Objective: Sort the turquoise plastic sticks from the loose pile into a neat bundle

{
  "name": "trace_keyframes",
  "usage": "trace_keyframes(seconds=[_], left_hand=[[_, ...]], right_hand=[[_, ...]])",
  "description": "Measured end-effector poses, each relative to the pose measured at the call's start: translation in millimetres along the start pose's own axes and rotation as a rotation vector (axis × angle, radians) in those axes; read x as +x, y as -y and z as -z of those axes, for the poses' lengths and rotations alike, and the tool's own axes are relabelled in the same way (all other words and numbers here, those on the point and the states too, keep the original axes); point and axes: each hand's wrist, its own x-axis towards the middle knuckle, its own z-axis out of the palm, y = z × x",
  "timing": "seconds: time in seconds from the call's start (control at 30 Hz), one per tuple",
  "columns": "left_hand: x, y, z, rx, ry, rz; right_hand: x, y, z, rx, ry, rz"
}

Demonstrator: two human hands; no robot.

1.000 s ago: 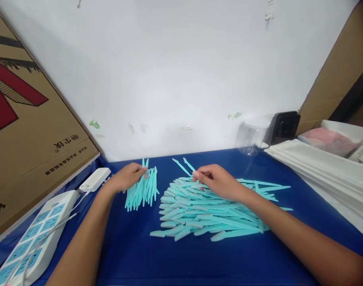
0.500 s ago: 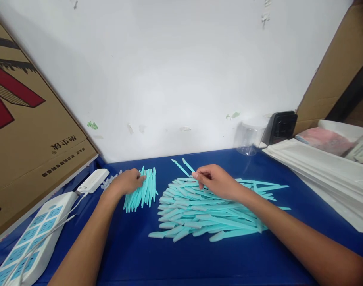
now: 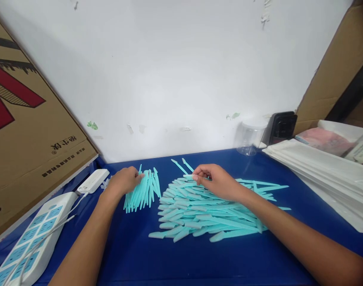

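Observation:
A big loose pile of turquoise plastic sticks (image 3: 205, 214) lies on the blue table (image 3: 175, 262). Left of it sits a smaller, tidier bunch of the same sticks (image 3: 144, 192). My left hand (image 3: 124, 180) rests on the bunch's left side, fingers curled around several sticks. My right hand (image 3: 217, 180) hovers over the far edge of the big pile, its thumb and fingers pinching one stick by its end. Two single sticks (image 3: 183, 165) lie apart behind the pile.
A white and blue power strip (image 3: 32, 238) and a white adapter (image 3: 93, 180) lie at the left under a leaning cardboard box (image 3: 26, 131). A clear plastic jar (image 3: 249, 137), a black device (image 3: 281, 127) and stacked white bags (image 3: 324, 171) stand at the right.
My left hand has lowered the small bunch flat onto the table and the sticks have fanned out slightly. My right hand stays at the pile's far edge, now pinching a stick.

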Motion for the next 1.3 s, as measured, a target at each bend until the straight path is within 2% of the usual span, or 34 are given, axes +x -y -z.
trace_keyframes(seconds=[0.13,0.23,0.3,0.37,0.43,0.5,0.57,0.63,0.73,0.8,0.93,1.13,1.23,1.3], left_hand=[[0.4,3.1,0.7,-0.116,0.033,-0.025],[0.6,6.1,-0.6,-0.124,0.019,0.013],[0.7,7.0,-1.0,-0.082,-0.067,0.044],[-0.3,3.9,-0.2,-0.045,-0.224,0.048],[-3.7,-5.9,1.4,-0.087,-0.366,-0.047],[-10.5,-23.2,1.7,-0.244,-0.419,-0.243],[-20.1,-45.4,-1.6,-0.442,-0.392,-0.448],[-30.4,-67.5,-8.8,-0.584,-0.33,-0.581],[-41.5,-90.7,-22.0,-0.701,-0.232,-0.691],[-44.7,-97.1,-28.2,-0.737,-0.193,-0.723],[-46.3,-96.8,-28.2,-0.753,-0.174,-0.738],[-49.0,-92.7,-14.8,-0.715,-0.165,-0.765],[-42.0,-79.9,-6.8,-0.676,-0.201,-0.723],[-32.3,-61.8,-0.2,-0.582,-0.249,-0.65]], right_hand=[[0.4,0.9,-0.2,-0.001,0.001,-0.015],[0.1,2.2,-0.1,-0.007,0.001,-0.026],[-0.4,3.4,0.1,-0.01,-0.006,-0.024],[-0.6,4.9,0.0,-0.005,-0.013,-0.02],[-0.5,6.7,-0.6,0.003,-0.019,-0.01],[-0.2,8.6,-1.5,0.014,-0.027,0.012],[0.1,10.1,-2.4,0.023,-0.037,0.036],[-0.3,11.2,-2.8,0.033,-0.033,0.057],[-1.7,12.4,-1.9,0.047,0.008,0.09],[-2.7,12.9,-1.1,0.041,0.019,0.102],[-3.6,12.8,-1.4,0.022,0.021,0.09],[-1.7,10.6,-2.6,0.038,0.012,0.013],[-0.1,8.6,3.3,-0.013,-0.017,0.007],[0.7,6.8,8.2,-0.064,-0.077,0.009]])
